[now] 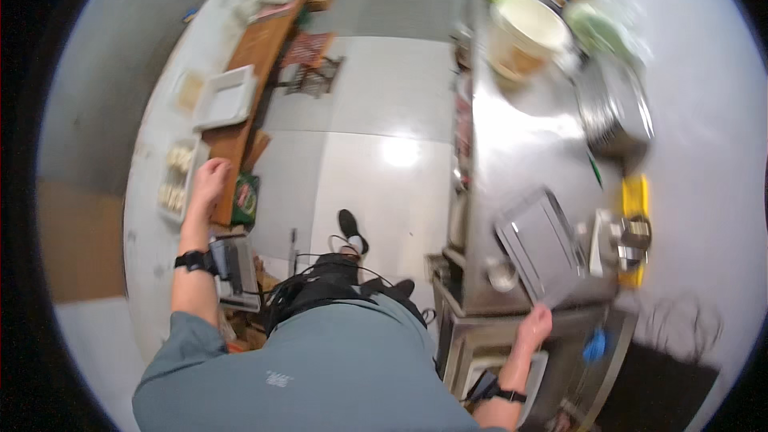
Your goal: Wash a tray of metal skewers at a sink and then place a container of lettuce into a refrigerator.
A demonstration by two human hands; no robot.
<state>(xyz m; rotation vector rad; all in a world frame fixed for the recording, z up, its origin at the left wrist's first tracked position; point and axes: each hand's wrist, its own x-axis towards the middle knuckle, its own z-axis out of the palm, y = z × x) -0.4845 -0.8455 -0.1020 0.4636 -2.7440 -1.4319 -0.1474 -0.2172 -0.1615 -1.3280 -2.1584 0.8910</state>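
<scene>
My left hand (213,183) is at the left, its fingers loosely curled with nothing seen in them. It is over the wooden bench's near part, beside a white tray (195,183) holding pale food pieces. My right hand (534,327) is at the near edge of the steel counter (528,150), its fingers closed at the near corner of a grey rectangular tray or lid (534,240). Something translucent shows by those fingers; blur hides whether they grip it or the tray. A small round metal bowl (501,275) stands left of the grey tray.
A large white bucket (528,36), a shiny metal container (615,108) and a yellow object (635,192) stand along the counter. On the wooden bench (258,42) at left lies an empty white tray (225,99). A low stool (312,63) is on the tiled floor beside the bench.
</scene>
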